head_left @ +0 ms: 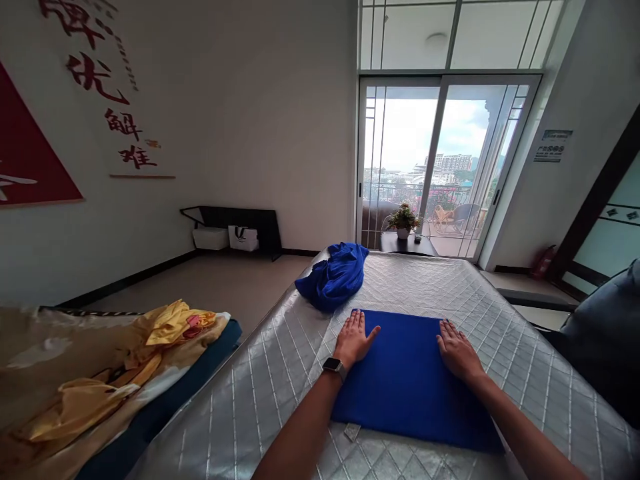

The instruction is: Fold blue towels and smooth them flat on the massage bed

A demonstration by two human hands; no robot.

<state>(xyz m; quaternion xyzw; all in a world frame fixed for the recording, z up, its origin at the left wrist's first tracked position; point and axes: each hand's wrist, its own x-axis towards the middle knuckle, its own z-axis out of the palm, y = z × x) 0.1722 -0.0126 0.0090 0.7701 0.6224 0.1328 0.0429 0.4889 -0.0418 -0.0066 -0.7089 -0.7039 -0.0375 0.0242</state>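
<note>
A blue cloth point(405, 380), folded into a flat rectangle, lies on a silver quilted surface point(270, 373). My left hand point(354, 339), with a watch on its wrist, rests flat on the cloth's far left corner, thumb spread away from the fingers. On the far right corner lies my right hand point(457, 350), palm down with its fingers stretched out. Neither hand grips anything. A small pale tag point(352, 432) sticks out at the cloth's near left edge. Beyond my left hand is a crumpled blue cloth point(335, 275) in a heap.
Yellow cloths point(175, 323) lie on a padded piece at the left. A small table point(409, 245) with a potted plant point(403, 220) stands past the far edge, before glass doors. Dark seating point(607, 333) is at the right.
</note>
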